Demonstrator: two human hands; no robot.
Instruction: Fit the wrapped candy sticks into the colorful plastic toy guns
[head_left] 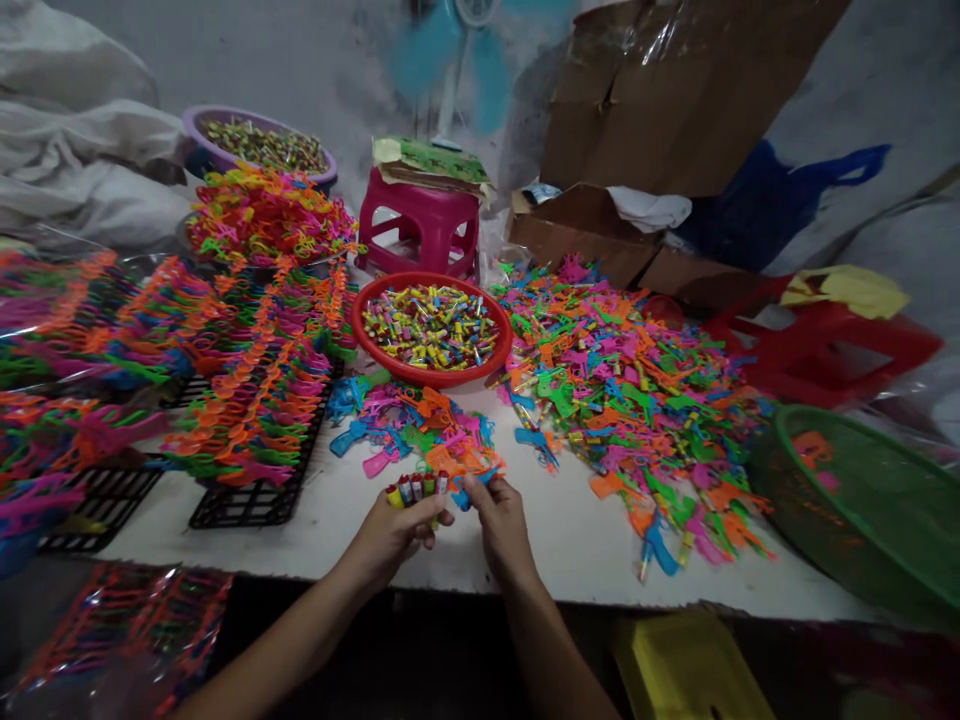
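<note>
My left hand [409, 525] is closed around several small tubes [417, 488] with coloured wrappers, their ends lined up in a row above the fingers. Close beside it, my right hand [501, 515] pinches a blue toy gun [480, 482] between thumb and fingers. The gun's front end is near the tubes; whether they touch I cannot tell. Just beyond both hands lies a small heap of toy guns [420, 425] in blue, pink, green and orange. Behind that heap stands a red basin [359, 345] full of similar small wrapped tubes.
To the right spreads a big pile of toy guns [622, 380], with a green basket [847, 510] at the table's edge. Black racks [247, 510] of colourful plastic pieces fill the left. At the back are a pink stool [420, 215], a fan [457, 60] and cardboard boxes [667, 100].
</note>
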